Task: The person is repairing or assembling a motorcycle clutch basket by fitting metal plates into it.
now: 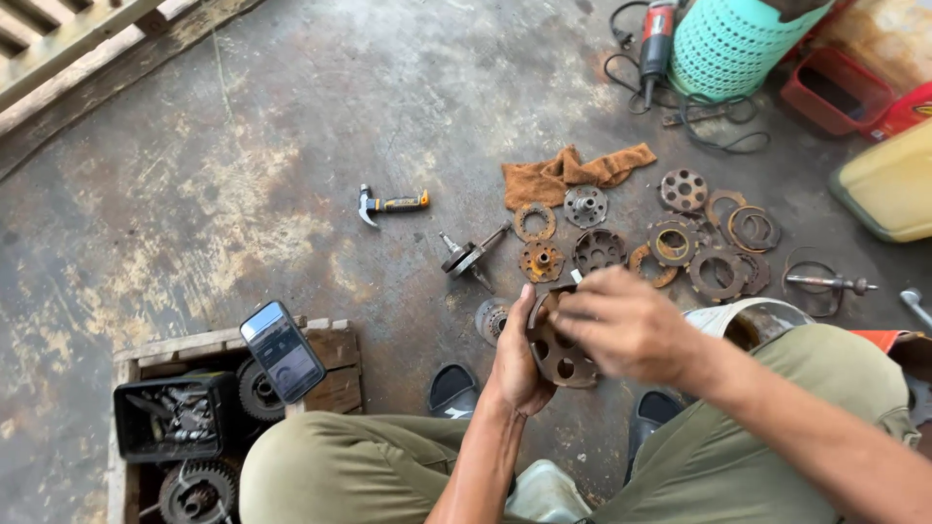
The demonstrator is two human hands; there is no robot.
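A rusty round metal disc with holes (561,357) is held upright over the concrete floor between my knees. My left hand (515,357) grips its left edge from below. My right hand (626,325) covers the disc's upper right side, fingers curled on it. Just beyond the hands lie several rusty clutch plates and rings (670,243), a toothed hub (586,206) and a small crankshaft piece (466,257). A brown rag (568,173) lies behind them.
A hammer (388,205) lies on the floor at the centre left. A phone (282,350) rests on my left knee above a wooden crate (330,364) of gears and a black box. A grinder (657,39), teal basket (728,39), red tray (835,89) and yellow container (888,184) stand far right.
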